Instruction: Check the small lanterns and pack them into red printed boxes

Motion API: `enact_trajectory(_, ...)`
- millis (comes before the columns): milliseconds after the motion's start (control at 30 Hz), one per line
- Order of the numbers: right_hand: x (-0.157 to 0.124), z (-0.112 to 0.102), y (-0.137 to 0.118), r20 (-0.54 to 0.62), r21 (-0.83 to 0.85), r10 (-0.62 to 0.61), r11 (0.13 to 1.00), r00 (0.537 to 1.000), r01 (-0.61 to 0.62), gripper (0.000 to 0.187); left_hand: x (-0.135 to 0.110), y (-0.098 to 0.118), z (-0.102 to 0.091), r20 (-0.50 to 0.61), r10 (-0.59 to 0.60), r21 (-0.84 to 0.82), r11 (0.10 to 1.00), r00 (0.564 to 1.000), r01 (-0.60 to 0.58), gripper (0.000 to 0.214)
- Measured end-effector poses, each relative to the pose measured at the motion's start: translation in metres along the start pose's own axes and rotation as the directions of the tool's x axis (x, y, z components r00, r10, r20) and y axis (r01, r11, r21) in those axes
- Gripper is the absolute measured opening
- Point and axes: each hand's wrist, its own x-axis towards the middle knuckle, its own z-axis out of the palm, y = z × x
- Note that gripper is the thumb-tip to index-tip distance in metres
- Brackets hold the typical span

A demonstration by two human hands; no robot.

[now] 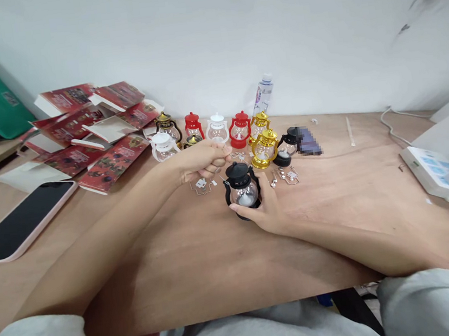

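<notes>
A small black lantern [239, 180] with a clear globe and a white candle shape inside stands at the middle of the table. My right hand [268, 209] is wrapped round its lower right side. Just up and left of its lid, my left hand [206, 159] is closed in a pinch, and what it holds is too small to make out. Thin bent metal wires with small white pieces [202, 184] lie below the left hand. More wire pieces [289, 175] lie right of the lantern.
Behind my hands stand several lanterns, among them a white one [163, 145], a red one [240, 130], a gold one [265, 149] and a black one [285, 148]. Opened red boxes [113, 160] and a phone [22, 220] are left. A bottle [263, 93] leans by the wall; a power strip [442, 174] lies right.
</notes>
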Motion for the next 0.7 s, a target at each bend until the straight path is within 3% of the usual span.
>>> enact_trajectory(133,0.002,0.000,0.004,-0.061,0.049,0.037,0.998,0.997,-0.034,0.047,-0.001,0.000,0.001,-0.052,0.163,0.081,0.984,0.985,-0.159,0.009)
enact_trajectory(233,0.002,0.000,0.003,-0.108,0.102,0.055,0.994,0.993,-0.044,0.047,-0.004,0.002,-0.001,-0.067,0.200,0.218,0.959,0.978,-0.181,0.027)
enact_trajectory(333,0.004,0.001,0.003,-0.179,0.138,0.080,0.989,0.981,-0.056,0.049,-0.006,0.001,-0.002,0.022,0.179,0.366,0.914,0.984,-0.175,0.038)
enact_trajectory(400,0.005,0.002,0.005,-0.244,0.151,0.113,0.985,0.963,-0.078,0.051,-0.007,-0.002,0.003,0.076,0.229,0.476,0.847,0.970,-0.237,0.040)
enact_trajectory(533,0.007,0.004,0.008,-0.320,0.183,0.167,0.977,0.933,-0.112,0.052,-0.010,-0.012,0.025,0.024,0.497,0.662,0.642,0.868,-0.386,0.029)
enact_trajectory(600,0.008,0.004,0.008,-0.325,0.185,0.164,0.977,0.931,-0.107,0.052,-0.012,-0.015,0.035,-0.004,0.581,0.752,0.538,0.814,-0.380,0.025)
enact_trajectory(700,0.008,0.004,0.008,-0.318,0.174,0.154,0.979,0.935,-0.103,0.054,-0.012,-0.016,0.041,-0.018,0.636,0.850,0.417,0.772,-0.323,0.029)
